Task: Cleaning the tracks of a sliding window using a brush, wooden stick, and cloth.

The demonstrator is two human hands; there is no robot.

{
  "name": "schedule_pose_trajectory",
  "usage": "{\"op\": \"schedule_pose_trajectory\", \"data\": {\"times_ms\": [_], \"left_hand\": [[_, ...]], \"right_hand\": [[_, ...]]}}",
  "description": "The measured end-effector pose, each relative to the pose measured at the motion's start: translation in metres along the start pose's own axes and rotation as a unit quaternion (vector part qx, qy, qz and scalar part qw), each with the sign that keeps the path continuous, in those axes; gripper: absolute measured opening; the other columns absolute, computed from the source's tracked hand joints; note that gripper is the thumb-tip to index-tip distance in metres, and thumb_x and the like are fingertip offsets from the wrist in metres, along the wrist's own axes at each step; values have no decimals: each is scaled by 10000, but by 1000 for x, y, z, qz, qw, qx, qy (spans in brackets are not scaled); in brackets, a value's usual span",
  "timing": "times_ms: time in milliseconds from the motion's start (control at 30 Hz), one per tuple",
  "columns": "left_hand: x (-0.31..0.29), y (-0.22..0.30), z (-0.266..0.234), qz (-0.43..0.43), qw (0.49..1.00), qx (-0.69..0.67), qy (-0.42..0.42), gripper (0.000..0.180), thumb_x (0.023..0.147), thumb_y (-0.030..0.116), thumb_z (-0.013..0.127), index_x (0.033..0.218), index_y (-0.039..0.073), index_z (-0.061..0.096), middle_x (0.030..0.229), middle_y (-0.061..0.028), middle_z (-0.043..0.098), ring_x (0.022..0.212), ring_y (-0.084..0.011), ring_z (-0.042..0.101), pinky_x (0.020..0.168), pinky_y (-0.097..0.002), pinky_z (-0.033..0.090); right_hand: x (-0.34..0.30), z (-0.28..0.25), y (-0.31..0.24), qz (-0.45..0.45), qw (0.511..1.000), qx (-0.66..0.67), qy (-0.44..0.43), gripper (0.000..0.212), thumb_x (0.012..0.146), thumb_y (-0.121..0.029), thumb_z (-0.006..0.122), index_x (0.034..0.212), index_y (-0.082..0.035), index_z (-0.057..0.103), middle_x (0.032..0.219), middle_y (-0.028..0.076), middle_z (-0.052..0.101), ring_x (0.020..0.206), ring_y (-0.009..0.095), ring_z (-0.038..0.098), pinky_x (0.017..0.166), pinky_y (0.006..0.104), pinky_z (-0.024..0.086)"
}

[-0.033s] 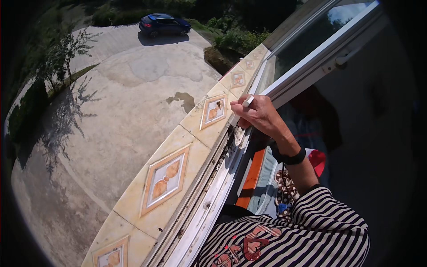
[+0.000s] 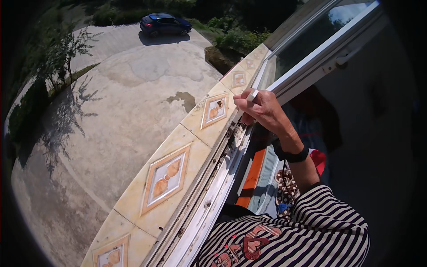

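"Where is the pale handle point(image 2: 252, 95), and how is it held?"

"It is held in the right hand point(image 2: 263, 109), over the grimy window track point(image 2: 195, 213), just beside the white-framed sash point(image 2: 307, 66). The fingers are curled tightly around it. The left hand is not shown, so its state cannot be told."

"What could go wrong?"

"If the grip is loosened, the handle could be dropped across the tiled ledge point(image 2: 191, 140) and lost to the concrete yard point(image 2: 142, 111) below. If too much force is applied toward the sash, the knuckles could be scraped on its edge. Loose debris could also be flicked outward."

"Which way does it point?"

"Its blunt end is directed up and slightly right. The long axis appears to be slanted down through the fist toward the track; the lower end is hidden by the fingers, so contact cannot be confirmed."
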State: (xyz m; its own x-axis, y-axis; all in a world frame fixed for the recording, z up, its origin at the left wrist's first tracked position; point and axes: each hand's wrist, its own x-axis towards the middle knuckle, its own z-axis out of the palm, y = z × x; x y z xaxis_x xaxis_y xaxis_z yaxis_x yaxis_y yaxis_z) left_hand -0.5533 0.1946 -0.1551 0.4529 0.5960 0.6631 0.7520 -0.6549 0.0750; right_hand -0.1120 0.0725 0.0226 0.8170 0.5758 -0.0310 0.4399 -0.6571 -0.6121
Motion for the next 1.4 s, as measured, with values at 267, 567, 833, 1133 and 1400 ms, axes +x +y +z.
{"op": "schedule_pose_trajectory", "data": {"times_ms": [267, 567, 833, 1133, 1400], "left_hand": [[0, -4, 2, 6, 1000, -10, -4, 290, 823, 129, 605, 1082, 17, 543, 977, -148, 583, 835, -270, 559, 744, -359, 438], [2, -8, 3, 9, 1000, -9, -8, 288, 824, 142, 603, 1080, 24, 547, 981, -144, 584, 841, -273, 559, 747, -365, 438], [-1, -10, 3, 8, 1000, -3, -9, 286, 824, 153, 602, 1078, 30, 551, 984, -141, 585, 846, -275, 560, 748, -371, 439], [-4, -14, 3, 10, 1000, -7, -5, 284, 825, 165, 600, 1075, 37, 555, 988, -138, 586, 851, -278, 560, 751, -377, 440], [-4, -14, 4, 14, 1000, -19, 2, 283, 826, 176, 599, 1073, 44, 559, 992, -135, 587, 856, -280, 561, 752, -382, 441]], "right_hand": [[59, 7, 55, -234, 912, -319, 108, 290, 744, -187, 589, 561, 16, 491, 533, 155, 509, 568, 356, 526, 547, 371, 448], [37, -17, 20, -77, 993, -71, 54, 433, 818, -329, 598, 594, 36, 539, 451, 68, 528, 420, 102, 552, 408, 254, 434], [28, -6, 0, -32, 996, -83, 4, 355, 824, -329, 553, 705, 4, 589, 540, 53, 580, 482, 89, 583, 454, 216, 474], [49, 11, 31, -127, 942, -308, -45, 462, 842, -370, 517, 623, 35, 549, 539, 97, 569, 475, 122, 570, 466, 273, 456], [66, 15, 52, -203, 944, -260, 26, 323, 793, -246, 546, 682, 57, 539, 530, 179, 530, 512, 330, 563, 529, 391, 468]]}}
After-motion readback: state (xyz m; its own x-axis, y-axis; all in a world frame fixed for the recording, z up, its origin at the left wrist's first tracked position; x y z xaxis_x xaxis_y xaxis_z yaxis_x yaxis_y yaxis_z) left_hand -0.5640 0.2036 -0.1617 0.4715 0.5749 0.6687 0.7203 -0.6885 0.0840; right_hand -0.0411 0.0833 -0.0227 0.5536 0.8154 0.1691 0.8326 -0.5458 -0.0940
